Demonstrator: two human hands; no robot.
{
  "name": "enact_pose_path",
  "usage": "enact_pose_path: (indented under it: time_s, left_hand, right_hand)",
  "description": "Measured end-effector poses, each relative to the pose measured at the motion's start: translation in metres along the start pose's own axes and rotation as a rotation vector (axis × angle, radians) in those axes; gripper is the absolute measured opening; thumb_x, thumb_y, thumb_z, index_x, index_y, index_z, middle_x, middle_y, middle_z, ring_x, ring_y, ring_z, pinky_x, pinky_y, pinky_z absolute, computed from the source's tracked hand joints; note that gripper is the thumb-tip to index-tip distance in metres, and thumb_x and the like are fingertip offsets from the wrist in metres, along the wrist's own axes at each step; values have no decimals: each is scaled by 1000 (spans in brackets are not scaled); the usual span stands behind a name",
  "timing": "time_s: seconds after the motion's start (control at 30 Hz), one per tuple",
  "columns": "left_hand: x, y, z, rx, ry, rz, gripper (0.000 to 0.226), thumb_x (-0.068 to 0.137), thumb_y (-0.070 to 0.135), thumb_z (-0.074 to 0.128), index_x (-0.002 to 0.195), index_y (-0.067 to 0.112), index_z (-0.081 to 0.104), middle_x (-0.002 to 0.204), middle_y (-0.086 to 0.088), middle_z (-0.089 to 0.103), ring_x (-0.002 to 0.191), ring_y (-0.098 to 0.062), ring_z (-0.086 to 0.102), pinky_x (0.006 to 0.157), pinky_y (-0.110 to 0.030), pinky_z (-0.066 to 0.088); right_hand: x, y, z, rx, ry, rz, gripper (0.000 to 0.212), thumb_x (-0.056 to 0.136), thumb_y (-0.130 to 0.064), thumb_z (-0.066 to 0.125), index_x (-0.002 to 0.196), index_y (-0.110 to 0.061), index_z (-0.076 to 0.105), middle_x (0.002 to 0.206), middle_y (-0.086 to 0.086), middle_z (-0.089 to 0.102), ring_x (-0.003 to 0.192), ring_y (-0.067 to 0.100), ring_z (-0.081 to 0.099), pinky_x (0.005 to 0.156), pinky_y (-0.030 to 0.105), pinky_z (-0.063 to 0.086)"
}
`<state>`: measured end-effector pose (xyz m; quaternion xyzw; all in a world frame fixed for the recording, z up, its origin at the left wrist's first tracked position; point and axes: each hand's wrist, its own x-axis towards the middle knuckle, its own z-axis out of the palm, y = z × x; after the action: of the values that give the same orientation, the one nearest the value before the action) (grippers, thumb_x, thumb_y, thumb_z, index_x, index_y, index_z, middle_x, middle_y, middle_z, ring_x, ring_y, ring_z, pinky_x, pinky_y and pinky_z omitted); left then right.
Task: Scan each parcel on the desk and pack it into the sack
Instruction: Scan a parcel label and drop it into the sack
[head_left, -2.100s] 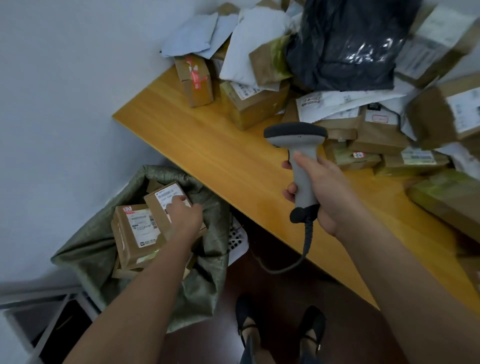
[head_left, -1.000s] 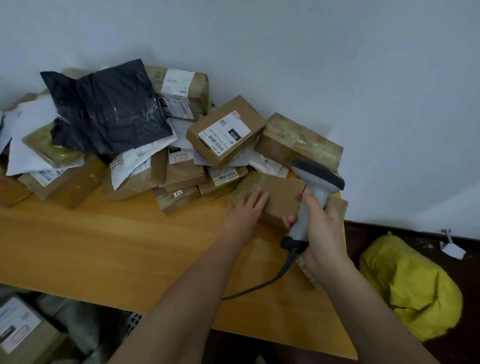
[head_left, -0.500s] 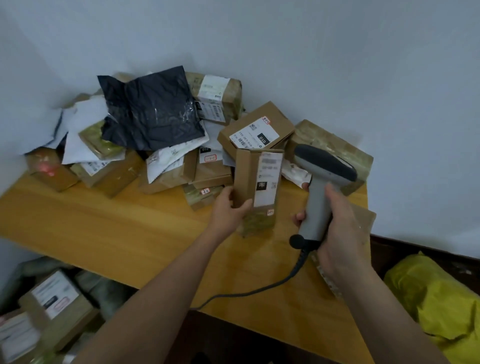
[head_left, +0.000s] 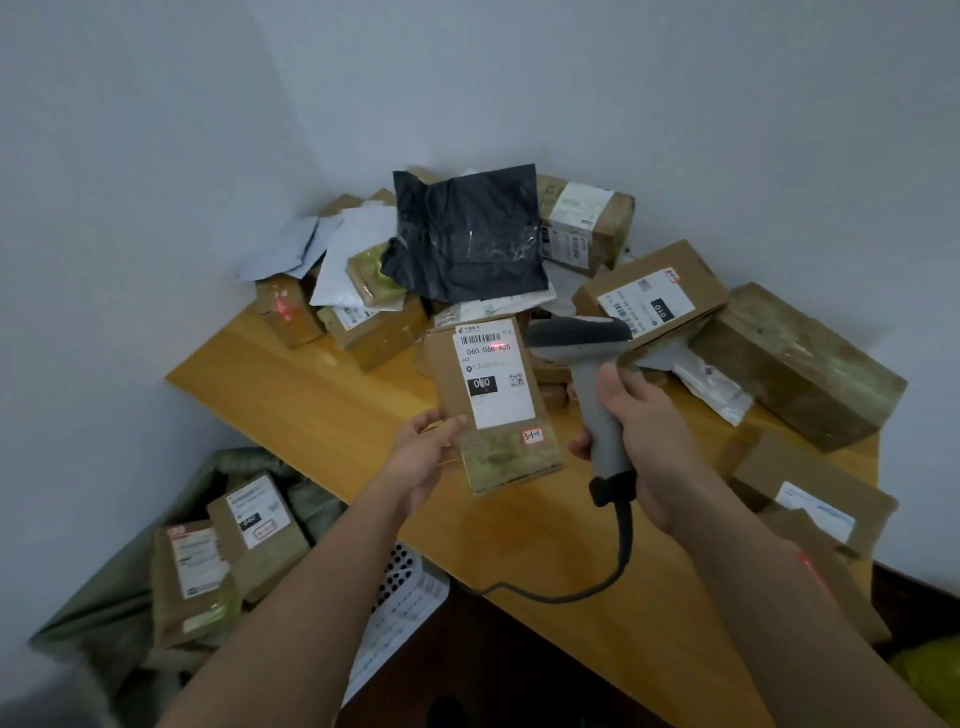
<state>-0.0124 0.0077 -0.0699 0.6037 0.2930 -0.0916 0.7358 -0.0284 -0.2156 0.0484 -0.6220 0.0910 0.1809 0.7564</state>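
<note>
Parcel (head_left: 493, 405) and scanner (head_left: 587, 384) meet above the front of the worktop (head_left: 332, 395). The left hand (head_left: 421, 460) holds the cardboard parcel upright by its lower left edge, fingers curled behind it and thumb in front, so the white label faces up and stays uncovered. The right hand (head_left: 649, 447) has a full grip round the scanner's grey handle, its head aimed left at the label; a red light falls just below the barcode, so the aim probably needs a small lift before the code reads. The scanner's cable (head_left: 597, 582) trails off the front edge of the worktop.

Behind, more boxes and a black plastic mailer (head_left: 467, 234) are heaped in the corner against the wall, waiting their turn. The green sack (head_left: 114, 613) stands open on the floor below the worktop's left end, already holding several labelled boxes, close enough for the left hand to drop this parcel straight in.
</note>
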Motion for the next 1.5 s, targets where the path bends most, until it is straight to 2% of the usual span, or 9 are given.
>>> enact_pose_path:
  time_s: [0.13, 0.63, 0.73, 0.83, 1.07, 1.17, 1.3, 1.4, 1.5]
  left_hand:
    - [-5, 3, -32, -28, 87, -9, 38, 92, 11, 63, 127, 3, 52, 94, -7, 72, 78, -24, 69, 70, -38, 55]
    - [-30, 1, -128, -230, 389, -42, 32, 91, 11, 66, 121, 4, 55, 115, -14, 66, 101, -33, 66, 80, -47, 57]
    - [-39, -4, -151, -287, 450, -43, 32, 92, 11, 64, 121, 4, 54, 108, -13, 67, 94, -31, 67, 76, -46, 58]
    - [-50, -17, -186, -349, 615, -58, 34, 90, 10, 65, 121, 5, 52, 104, -10, 67, 85, -26, 67, 61, -38, 57]
    - [-77, -72, -287, -380, 1159, -207, 61, 83, 13, 73, 135, 5, 43, 127, -14, 56, 110, -34, 59, 81, -36, 50]
    - [-73, -93, -329, -376, 1158, -298, 54, 80, 21, 74, 127, 6, 52, 121, -14, 62, 100, -34, 63, 83, -41, 55]
    - [-47, -102, -370, -227, 1092, -261, 51, 87, 24, 68, 134, 9, 52, 127, -15, 61, 108, -34, 61, 89, -43, 53]
    - [-24, -99, -385, 179, 1061, -249, 70, 92, 36, 62, 152, 29, 26, 154, -12, 30, 136, -38, 33, 107, -52, 35]
    - [5, -120, -402, 462, 845, -312, 63, 93, 42, 57, 150, 33, 33, 160, -3, 12, 142, -35, 21, 115, -51, 26]
  right_hand:
    - [-1, -9, 28, -44, -78, -7, 21, 104, -35, 42, 101, -26, 61, 109, 12, 58, 60, 14, 54, 76, 37, 55]
    - [-17, -31, 109, -101, -312, 4, 29, 104, -32, 42, 107, -9, 59, 98, 9, 58, 56, 16, 49, 61, 30, 57]
    - [-17, -26, 129, -133, -351, 11, 31, 103, -33, 44, 109, -7, 59, 100, 9, 58, 55, 16, 50, 64, 33, 57]
    - [-14, -11, 153, -198, -401, 47, 32, 102, -34, 48, 113, -5, 58, 100, 11, 56, 54, 16, 50, 69, 37, 56]
    - [-10, 48, 210, -312, -473, 176, 35, 97, -38, 58, 117, -9, 56, 105, 12, 47, 56, 14, 50, 70, 34, 55]
    - [-6, 74, 235, -312, -479, 216, 31, 97, -36, 58, 114, -11, 56, 106, 12, 48, 56, 14, 49, 65, 29, 57]
    - [6, 107, 269, -316, -420, 275, 23, 97, -34, 59, 109, -13, 59, 102, 13, 54, 55, 13, 51, 80, 40, 59]
    - [16, 127, 281, -319, -375, 286, 24, 96, -34, 60, 108, -13, 60, 100, 13, 56, 56, 13, 52, 82, 44, 58]
    - [30, 145, 289, -309, -315, 290, 23, 96, -33, 60, 110, -16, 61, 97, 13, 57, 54, 12, 53, 78, 40, 58]
